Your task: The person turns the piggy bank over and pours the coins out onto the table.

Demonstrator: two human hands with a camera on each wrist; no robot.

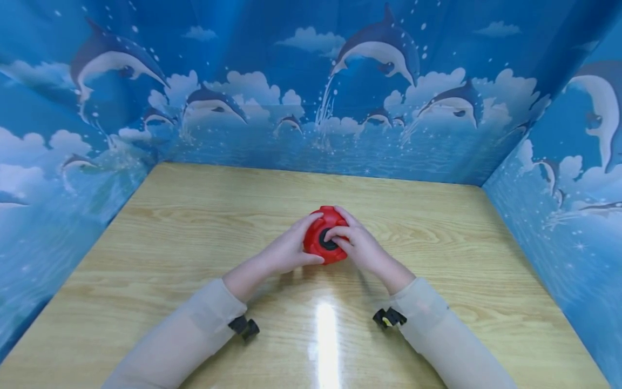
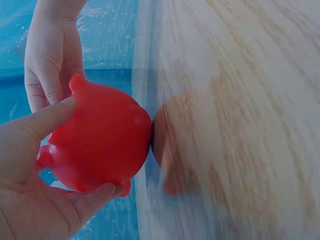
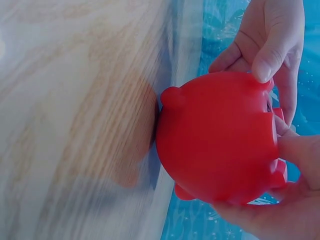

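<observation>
A round red piggy bank point(image 1: 313, 243) with several short stubs rests on the table in the head view, its side with a round black plug point(image 1: 324, 243) facing up. My left hand point(image 1: 291, 250) grips the bank's left side, thumb and fingers spread around it. From the right, my right hand point(image 1: 363, 246) reaches over the bank, thumb and a bent finger pinching at the plug while another finger lies along the far side. The bank's smooth rounded body point(image 2: 107, 135) shows in the left wrist view. In the right wrist view, the fingers hide the plug.
The wood-grain table point(image 1: 218, 205) is glossy, with a bright light reflection near its front. Blue dolphin-print cloth point(image 1: 272, 140) stands along the back and both sides. Small black devices point(image 1: 244, 327) sit on both sleeved wrists.
</observation>
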